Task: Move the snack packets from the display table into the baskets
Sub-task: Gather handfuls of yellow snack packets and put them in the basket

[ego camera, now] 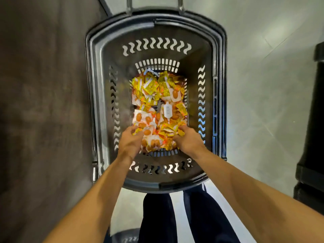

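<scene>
Down inside the dark plastic basket (103, 95), the snack packets (157, 92) lie in a loose heap across the bottom. Glossy yellow ones sit mostly toward the far end, and white ones printed with orange ovals lie nearer the person. One plain white packet (167, 111) lies face up near the middle of the heap. Both bare arms reach in over the near rim. The left hand (130, 142) hangs just above the near-left part of the heap, fingers curled downward with a yellow packet at their tips; whether it actually grips that packet I cannot tell. The right hand (188, 140) has its fingertips sunk among yellow packets at the near right, so its hold is hidden too. The basket stands on a pale tiled floor (263, 85), with the person's dark trousers (157, 216) just at its near end.
</scene>
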